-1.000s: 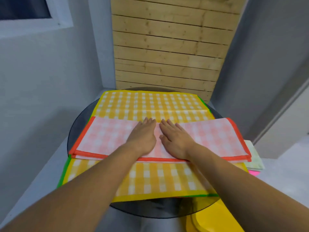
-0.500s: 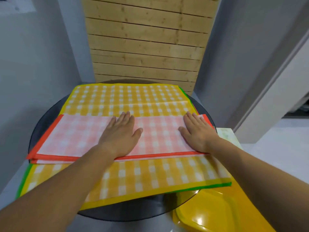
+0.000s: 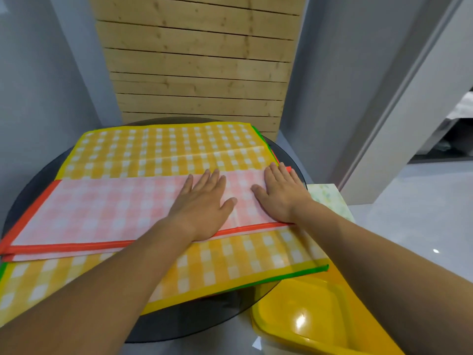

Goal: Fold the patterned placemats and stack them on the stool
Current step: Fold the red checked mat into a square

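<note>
Both left hand (image 3: pixel 202 208) and right hand (image 3: pixel 281 193), fingers straight, press pink placemat (image 3: pixel 102 213) atop yellow placemat (image 3: pixel 166 149); seat (image 3: pixel 307 311) nearby.

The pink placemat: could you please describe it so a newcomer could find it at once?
On the round dark table before the wooden slat wall lies a yellow checked placemat. Across it, under the left hand and right hand, lies the folded pink placemat, alone in its pink checks and orange-red border.

The left hand (image 3: pixel 203 208) and right hand (image 3: pixel 281 197) are bare; the left forearm (image 3: pixel 115 280) and right forearm (image 3: pixel 371 252) are bare to the view's edge.
</note>
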Demonstrator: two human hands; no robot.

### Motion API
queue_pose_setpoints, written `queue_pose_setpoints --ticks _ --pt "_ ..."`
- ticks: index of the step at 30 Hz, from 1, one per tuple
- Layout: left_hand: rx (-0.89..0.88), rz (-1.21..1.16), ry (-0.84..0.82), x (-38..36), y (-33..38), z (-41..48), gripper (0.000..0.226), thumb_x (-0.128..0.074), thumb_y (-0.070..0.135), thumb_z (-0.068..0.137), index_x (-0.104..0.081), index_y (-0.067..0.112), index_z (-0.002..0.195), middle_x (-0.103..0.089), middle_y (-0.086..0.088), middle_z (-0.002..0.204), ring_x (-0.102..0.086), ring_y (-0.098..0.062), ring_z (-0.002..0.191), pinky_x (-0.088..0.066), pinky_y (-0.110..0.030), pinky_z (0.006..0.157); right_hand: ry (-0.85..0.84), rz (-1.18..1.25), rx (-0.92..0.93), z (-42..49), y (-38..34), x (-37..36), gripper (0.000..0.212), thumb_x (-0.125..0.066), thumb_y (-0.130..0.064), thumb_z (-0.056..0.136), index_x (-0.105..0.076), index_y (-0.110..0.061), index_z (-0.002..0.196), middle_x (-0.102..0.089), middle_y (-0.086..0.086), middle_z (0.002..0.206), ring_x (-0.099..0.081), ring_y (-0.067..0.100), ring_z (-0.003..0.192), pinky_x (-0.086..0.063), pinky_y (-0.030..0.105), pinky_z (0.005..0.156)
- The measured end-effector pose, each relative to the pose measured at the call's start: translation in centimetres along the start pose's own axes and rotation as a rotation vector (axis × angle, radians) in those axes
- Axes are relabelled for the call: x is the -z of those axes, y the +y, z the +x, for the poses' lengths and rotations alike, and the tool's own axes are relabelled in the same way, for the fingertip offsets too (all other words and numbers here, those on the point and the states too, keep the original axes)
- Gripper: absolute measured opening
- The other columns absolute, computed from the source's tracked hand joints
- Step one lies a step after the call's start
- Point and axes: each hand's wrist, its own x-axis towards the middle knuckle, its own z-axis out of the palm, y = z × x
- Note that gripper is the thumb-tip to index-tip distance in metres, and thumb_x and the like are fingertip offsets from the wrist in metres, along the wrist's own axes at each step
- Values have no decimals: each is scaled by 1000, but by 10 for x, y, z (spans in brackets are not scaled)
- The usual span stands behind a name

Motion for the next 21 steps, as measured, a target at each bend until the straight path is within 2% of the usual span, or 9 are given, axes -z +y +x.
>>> queue_pose_setpoints --ticks 6,8,9,10,12,14,17,19,21 --pt "159 -103 -51 9 3 10 74 -21 62 100 -1 24 160 12 5 167 16 -16 153 16 -56 119 3 21 -145 -1 5 -1 87 -10 -69 95 2 -9 157 8 8 166 9 25 153 6 44 123" --pt "200 -276 7 16 -3 14 64 -32 50 104 -15 26 160 -6 4 168 2 -16 155 11 -54 122 2 42 -128 -2 6 1 88 -11 -69 95 1 -9 157 7 8 166 7 25 153 4 44 123" --pt "224 -382 67 19 -10 15 58 -40 42 104 -25 27 157 -21 4 165 -13 -17 154 2 -52 124 8 50 -118 -3 7 2 88 -12 -69 95 0 -9 158 5 9 166 6 26 153 3 44 124" --pt "232 -446 140 23 -19 15 53 -47 35 102 -37 28 153 -37 3 159 -28 -20 149 -11 -49 124 23 57 -108 -5 8 4 87 -13 -69 95 -4 -8 158 3 9 166 5 26 153 3 44 124" --pt "197 -377 219 32 -43 18 41 -60 30 94 -58 27 135 -59 2 138 -52 -23 129 -35 -45 113 79 85 -73 -10 8 10 82 -18 -65 97 -17 -7 155 -4 11 166 2 27 153 1 44 124" --pt "161 -316 167 43 -63 24 24 -71 31 86 -70 24 109 -70 0 112 -63 -20 100 -50 -37 94 138 145 -2 -16 3 19 68 -27 -56 100 -37 -5 144 -18 12 163 -4 30 152 -5 44 124" --pt "158 -359 28 62 -75 30 15 -81 32 81 -73 21 87 -68 2 77 -61 -13 69 -47 -26 66 192 218 111 -26 -16 33 43 -37 -46 101 -56 -9 109 -53 12 130 -35 34 137 -25 43 115" --pt "157 -380 -23 70 -77 33 13 -83 29 81 -75 18 80 -68 4 68 -61 -13 63 -45 -24 60 208 242 156 -32 -30 39 40 -41 -43 101 -60 -9 107 -58 9 117 -46 29 122 -34 41 107" --pt "149 -413 -45 76 -78 33 14 -82 27 82 -74 15 79 -68 2 68 -60 -14 62 -46 -24 59 219 255 174 -37 -41 43 41 -42 -43 101 -63 -10 113 -61 6 117 -49 28 119 -38 40 102"
